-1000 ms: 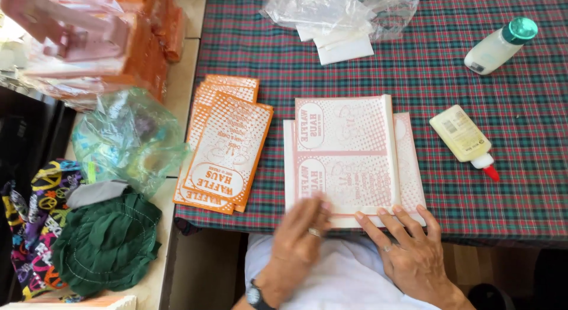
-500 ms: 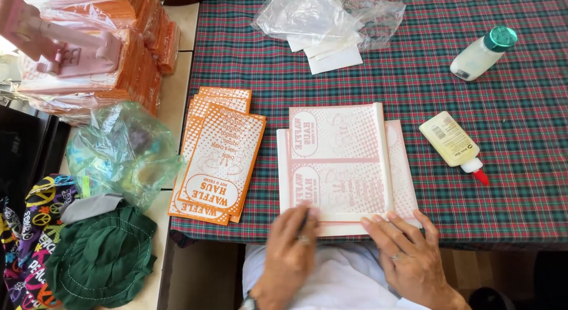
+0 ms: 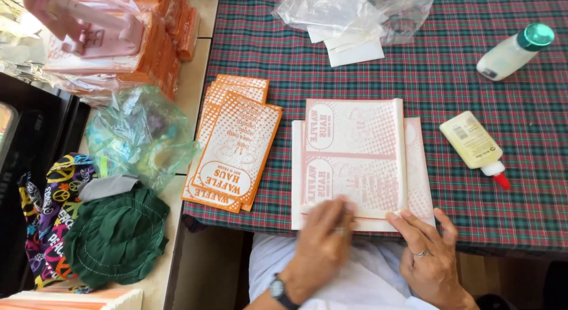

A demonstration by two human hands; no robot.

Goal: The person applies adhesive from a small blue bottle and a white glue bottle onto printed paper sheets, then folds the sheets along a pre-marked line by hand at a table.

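My left hand is blurred, fingers flat on the paper sheet stack at the table's near edge; right hand spread, fingertips on its near right corner. Orange bags left, glue bottle right, plastic wrap far edge.

On the tabletop a stack of paper sheets lies at the near edge; a pile of printed bags lies just left; two glue bottles lie right; a plastic bag lies behind.
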